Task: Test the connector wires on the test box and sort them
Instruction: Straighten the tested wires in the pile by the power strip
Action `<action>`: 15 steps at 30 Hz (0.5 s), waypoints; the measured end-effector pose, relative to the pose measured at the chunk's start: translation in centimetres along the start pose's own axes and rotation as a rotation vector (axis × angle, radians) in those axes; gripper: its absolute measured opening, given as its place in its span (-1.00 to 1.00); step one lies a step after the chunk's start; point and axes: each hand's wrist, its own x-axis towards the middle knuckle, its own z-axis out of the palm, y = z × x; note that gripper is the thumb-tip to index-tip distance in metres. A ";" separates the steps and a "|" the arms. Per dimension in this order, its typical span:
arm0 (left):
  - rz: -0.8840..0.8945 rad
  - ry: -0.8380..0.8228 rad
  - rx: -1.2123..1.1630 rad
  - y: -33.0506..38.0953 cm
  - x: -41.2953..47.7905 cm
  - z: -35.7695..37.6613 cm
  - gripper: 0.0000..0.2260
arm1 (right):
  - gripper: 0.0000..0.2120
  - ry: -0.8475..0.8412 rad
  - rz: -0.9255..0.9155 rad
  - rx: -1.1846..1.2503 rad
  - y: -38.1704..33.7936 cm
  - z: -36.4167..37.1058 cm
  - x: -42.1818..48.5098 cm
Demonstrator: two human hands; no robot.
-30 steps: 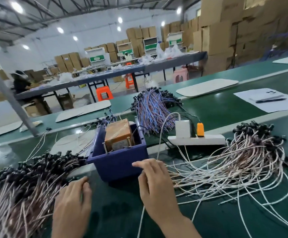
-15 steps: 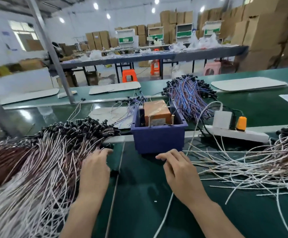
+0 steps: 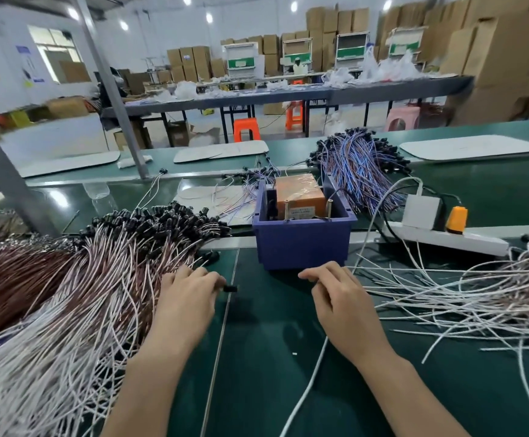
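A dense left pile (image 3: pixel 77 279) of pale wires with black ends covers the tabletop (image 3: pixel 272 357) toward its left edge. The left hand (image 3: pixel 190 291) rests at the pile's inner fringe with its fingers curled, and a black connector (image 3: pixel 230 288) sticks out at the fingertips. It looks pinched, though the thumb is hidden.

Toward the middle, well back from the near edge, the test box (image 3: pixel 301 197) sits in a blue bin (image 3: pixel 301 244), with two upright pins (image 3: pixel 286 209) at its front. The right hand (image 3: pixel 342 298) lies just before the bin with its fingers bent. A white wire (image 3: pixel 304 389) runs out from under the palm toward the near edge. Whether the hand grips that wire cannot be told.

A looser right pile (image 3: pixel 461 288) spreads toward the right edge, with a power strip (image 3: pixel 446 239) behind it.

The main risk, as I judge it, is snagging. The pinched wire lies among many, so lifting it may drag neighbours onto the bare middle and blur which wires are tested. A light pinch on so small a connector could slip short of the pins. The strands lying near the right hand could also catch in its fingers.
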 end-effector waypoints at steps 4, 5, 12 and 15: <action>0.245 0.387 -0.339 4.2 -0.8 -0.3 -0.85 | -0.80 0.039 0.189 0.448 -0.5 -0.8 -0.1; 0.300 0.428 -0.392 5.7 -1.1 -0.1 -0.86 | -0.80 0.036 0.244 0.601 -0.7 -1.0 -0.1; 0.498 0.366 -0.563 12.1 -2.8 2.3 -0.82 | -0.55 -0.156 0.481 1.139 -1.3 -1.2 0.5; 0.476 0.279 -0.588 11.4 -2.6 2.9 -0.80 | -0.53 -0.086 0.567 1.250 -1.2 -1.1 0.7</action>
